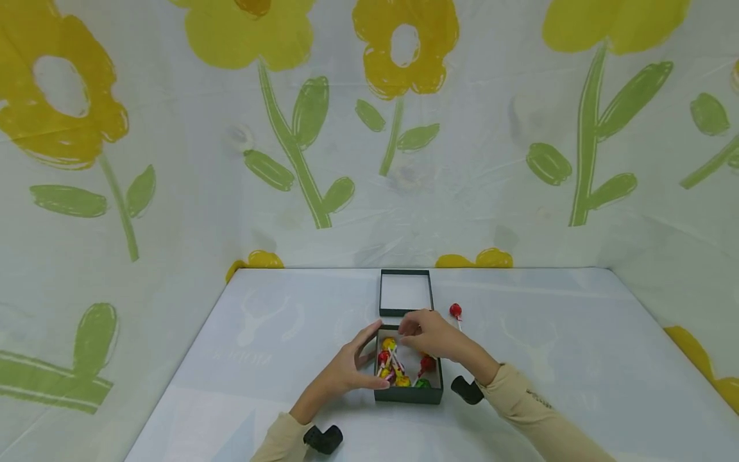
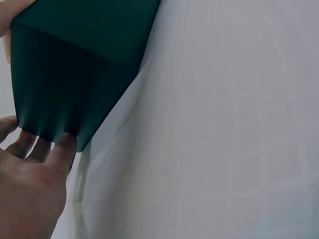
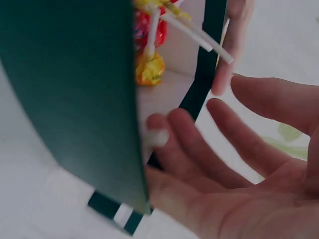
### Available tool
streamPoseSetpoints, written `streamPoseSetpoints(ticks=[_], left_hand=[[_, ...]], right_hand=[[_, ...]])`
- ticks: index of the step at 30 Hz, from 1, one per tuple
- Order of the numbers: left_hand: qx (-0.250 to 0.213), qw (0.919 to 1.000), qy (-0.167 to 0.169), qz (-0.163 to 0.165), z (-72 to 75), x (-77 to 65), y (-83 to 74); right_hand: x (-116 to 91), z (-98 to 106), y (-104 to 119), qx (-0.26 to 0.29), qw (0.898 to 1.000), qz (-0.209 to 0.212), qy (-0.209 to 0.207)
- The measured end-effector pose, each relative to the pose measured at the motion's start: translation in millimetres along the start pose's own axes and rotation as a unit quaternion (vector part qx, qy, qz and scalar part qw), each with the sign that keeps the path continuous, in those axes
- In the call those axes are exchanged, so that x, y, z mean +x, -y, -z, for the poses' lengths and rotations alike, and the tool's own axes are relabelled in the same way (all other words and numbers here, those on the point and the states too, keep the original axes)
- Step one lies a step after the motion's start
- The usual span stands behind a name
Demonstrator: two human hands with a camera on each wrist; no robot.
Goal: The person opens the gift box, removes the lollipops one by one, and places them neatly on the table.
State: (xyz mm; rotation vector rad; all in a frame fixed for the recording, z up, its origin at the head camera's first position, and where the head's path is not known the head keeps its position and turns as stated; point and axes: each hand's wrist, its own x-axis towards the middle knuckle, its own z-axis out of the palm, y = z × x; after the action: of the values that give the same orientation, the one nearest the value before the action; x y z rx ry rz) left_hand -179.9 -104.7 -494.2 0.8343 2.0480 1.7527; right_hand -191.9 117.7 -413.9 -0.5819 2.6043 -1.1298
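A dark green open box [image 1: 408, 394] holds several wrapped lollipops [image 1: 402, 381] in yellow, red and green, some with white sticks crossing. My left hand [image 1: 349, 367] grips the box's left side, thumb near the front corner and fingers toward the back. In the left wrist view, fingertips of that hand press on the green box wall [image 2: 65, 84]. Over the box's back right part is my right hand [image 1: 433, 335], fingers bent down past the rim. The right wrist view shows its thumb and index finger apart; a small whitish blur by its fingertips is unclear.
Behind the box lies a dark green frame-like lid [image 1: 406, 313] with a white inside. A red lollipop [image 1: 455, 311] lies on the white table [image 1: 277, 366] to the right of the lid. A flower-printed sheet [image 1: 439, 205] hangs behind and beside the table.
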Motion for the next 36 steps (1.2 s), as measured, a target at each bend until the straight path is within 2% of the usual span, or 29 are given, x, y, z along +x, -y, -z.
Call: streamPoseSetpoints(ticks=[5, 10, 13, 15, 17, 20, 27, 32, 36], left_hand=[[0.002, 1.0000, 0.004, 0.003, -0.3, 0.3, -2.8], [-0.005, 0.9999, 0.012, 0.006, -1.8, -2.6, -23.6], [-0.007, 0.9999, 0.011, 0.003, -1.7, -2.4, -19.6], [-0.010, 0.9999, 0.011, 0.000, -0.9, -1.2, -10.5], [-0.006, 0.9999, 0.009, -0.002, -0.3, 0.5, -0.5], [-0.003, 0.9999, 0.010, -0.005, 0.1, 1.1, 2.6], [0.000, 1.0000, 0.004, -0.004, 0.7, -0.9, 1.7], [0.004, 1.0000, 0.000, -0.002, 0.1, -1.1, 2.0], [0.006, 1.0000, 0.001, 0.000, 0.0, -0.7, 1.5]], right_hand=[[2, -8, 5, -0.009, 1.000, -0.010, 0.015], [2, -13, 5, -0.011, 1.000, -0.014, 0.023], [0, -16, 4, 0.006, 0.999, -0.018, 0.027], [-2, -18, 2, 0.018, 0.999, -0.018, 0.024], [-3, -20, 1, 0.025, 0.999, -0.016, 0.015], [-3, -23, -3, 0.036, 0.999, -0.016, 0.002], [-3, -29, -11, 0.060, 0.997, -0.004, -0.044], [-7, -36, -13, 0.013, 0.994, 0.038, -0.098], [-11, -41, -9, -0.045, 0.990, 0.029, -0.133]])
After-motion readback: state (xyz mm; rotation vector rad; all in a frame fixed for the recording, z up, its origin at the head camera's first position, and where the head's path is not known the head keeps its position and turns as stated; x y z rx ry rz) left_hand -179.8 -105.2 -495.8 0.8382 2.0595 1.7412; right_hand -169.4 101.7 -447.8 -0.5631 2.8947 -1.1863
